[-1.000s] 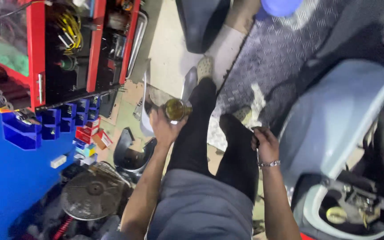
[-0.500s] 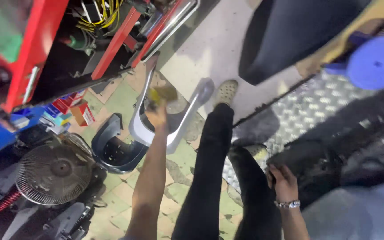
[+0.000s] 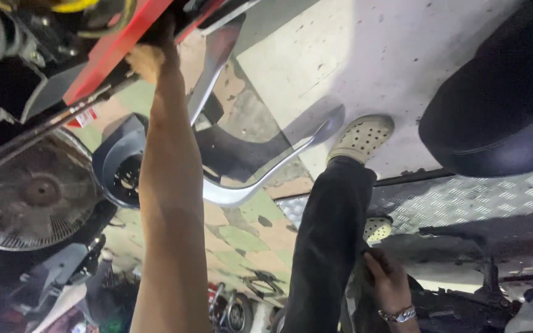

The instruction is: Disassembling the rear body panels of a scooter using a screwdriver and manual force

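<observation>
Two hands show, one low and one far up. Nearest the camera, the right hand (image 3: 388, 285) hangs low by the right thigh, a metal watch (image 3: 397, 316) on its wrist; its fingers (image 3: 374, 262) curl against the dark cloth of the trouser leg (image 3: 331, 240), though whether they pinch the fabric or only rest on it cannot be told. Beyond it, two pale perforated clogs (image 3: 362, 137) stand on the floor, one on the grey concrete (image 3: 340, 55), the other at the edge of a ribbed metal plate (image 3: 464, 200). A curved grey body panel (image 3: 242, 185) lies on the patchy green floor beside a round dark tub (image 3: 118, 169), with a fan grille (image 3: 29, 191) near the left edge. A dark rounded seat (image 3: 501, 117) sits at the right. Farthest off, the left arm stretches straight up to the left hand (image 3: 149, 58), which reaches under the lower edge of a red tool cabinet (image 3: 118, 46). That hand is blurred and partly hidden by the cabinet's edge, so its grip cannot be told, nor whether it holds anything.
</observation>
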